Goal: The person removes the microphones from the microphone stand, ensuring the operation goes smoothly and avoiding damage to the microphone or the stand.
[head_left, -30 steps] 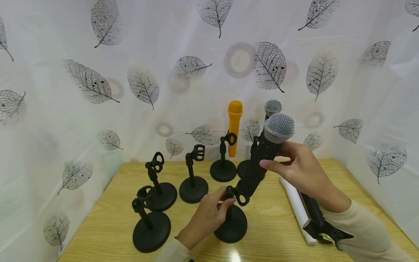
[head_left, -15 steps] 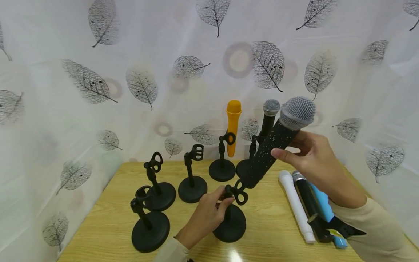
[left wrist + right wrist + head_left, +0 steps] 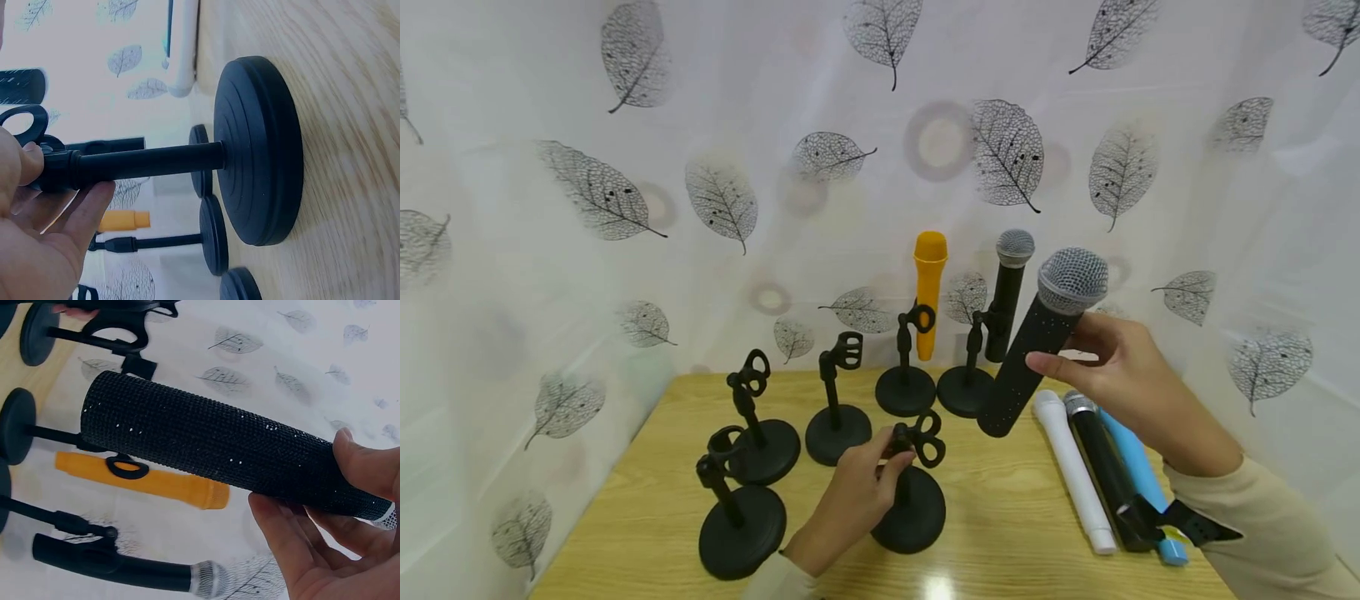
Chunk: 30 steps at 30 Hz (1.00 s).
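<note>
My right hand [image 3: 1120, 379] holds a black, glittery microphone [image 3: 1028, 362] with a silver mesh head, tilted, its head up and to the right. Thumb and fingers grip it from opposite sides in the right wrist view. The microphone's lower end hangs in the air, apart from the two-ring clip [image 3: 928, 437] of a black microphone stand [image 3: 912, 517]. My left hand [image 3: 850, 500] pinches that stand near the top of its post, just under the clip. In the left wrist view its round base [image 3: 259, 150] stands on the wooden table.
Behind, a yellow microphone [image 3: 929, 287] and a black microphone [image 3: 1006, 300] sit in stands. Several stands without microphones, one of them a front-left stand [image 3: 742, 533], stand left. White [image 3: 1075, 475], black [image 3: 1101, 467] and blue [image 3: 1131, 454] microphones lie right. A leaf-patterned curtain [image 3: 835, 75] surrounds the table.
The glittery microphone's lower end has come away from the clip, and my right hand has moved right with it, rising and then lowering slightly. Left hand and stand have shifted slightly left.
</note>
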### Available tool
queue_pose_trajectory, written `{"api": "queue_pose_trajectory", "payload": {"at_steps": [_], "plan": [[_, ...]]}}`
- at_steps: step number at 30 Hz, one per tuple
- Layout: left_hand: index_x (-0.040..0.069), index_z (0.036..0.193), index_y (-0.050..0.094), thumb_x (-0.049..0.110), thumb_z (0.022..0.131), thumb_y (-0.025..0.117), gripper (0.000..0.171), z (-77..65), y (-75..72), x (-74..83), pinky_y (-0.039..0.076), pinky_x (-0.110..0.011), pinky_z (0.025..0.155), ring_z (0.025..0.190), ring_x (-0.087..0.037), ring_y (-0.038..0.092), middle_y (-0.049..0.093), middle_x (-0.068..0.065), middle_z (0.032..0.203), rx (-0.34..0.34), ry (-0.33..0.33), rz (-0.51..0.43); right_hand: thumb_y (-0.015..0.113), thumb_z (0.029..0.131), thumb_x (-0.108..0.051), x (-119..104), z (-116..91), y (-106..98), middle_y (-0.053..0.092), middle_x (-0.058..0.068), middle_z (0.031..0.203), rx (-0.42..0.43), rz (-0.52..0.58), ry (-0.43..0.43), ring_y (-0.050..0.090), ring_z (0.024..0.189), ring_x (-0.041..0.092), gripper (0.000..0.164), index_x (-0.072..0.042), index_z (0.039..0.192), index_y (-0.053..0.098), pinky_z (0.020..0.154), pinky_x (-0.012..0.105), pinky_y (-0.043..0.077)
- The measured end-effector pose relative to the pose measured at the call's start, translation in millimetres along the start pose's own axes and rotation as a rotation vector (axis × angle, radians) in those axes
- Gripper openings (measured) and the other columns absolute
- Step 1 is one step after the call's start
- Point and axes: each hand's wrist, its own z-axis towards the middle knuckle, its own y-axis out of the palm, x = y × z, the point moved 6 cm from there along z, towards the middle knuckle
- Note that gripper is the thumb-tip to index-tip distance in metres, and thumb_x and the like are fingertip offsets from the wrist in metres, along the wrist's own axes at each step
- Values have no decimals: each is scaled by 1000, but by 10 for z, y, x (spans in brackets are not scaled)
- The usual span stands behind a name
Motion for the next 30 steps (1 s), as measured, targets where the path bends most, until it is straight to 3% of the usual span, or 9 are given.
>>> {"api": "queue_pose_trajectory", "payload": {"at_steps": [6,11,13,20,25,30], "plan": [[16,106,57,28,98,52,15,-97,-157,-67,54,-21,75,98,-10,64,67,2,100,36,-35,24,72,84,-36,283,3,99,67,7,106,-39,-72,39,64,102,29,47,-8,121,61,73,35,54],[16,108,56,26,98,53,15,-171,-276,-111,55,-24,75,100,-14,64,67,1,102,58,-58,47,71,83,-42,488,5,186,68,3,101,-52,-134,55,64,99,27,49,-8,117,63,80,45,51],[16,109,56,26,97,53,15,-199,-318,-132,55,-24,75,101,-15,64,67,2,102,65,-75,54,71,83,-42,568,11,224,68,6,102,-57,-130,65,65,97,26,50,-6,116,63,80,45,51],[18,115,56,33,98,50,24,-282,-424,-212,56,-28,75,100,-16,64,66,4,101,71,-159,50,73,82,-39,856,0,320,61,25,113,-101,-90,133,64,97,34,73,3,133,43,77,45,54],[17,114,55,33,98,49,24,-324,-487,-243,56,-30,76,99,-14,64,66,4,101,87,-177,60,72,82,-42,1032,-1,376,62,26,112,-114,-106,166,64,95,33,67,1,127,47,73,44,54],[19,112,55,35,98,48,22,-368,-546,-284,56,-30,77,100,-12,64,65,3,102,117,-183,76,70,81,-49,1200,-8,444,61,26,112,-133,-174,195,62,98,35,72,3,126,48,71,42,54]]}}
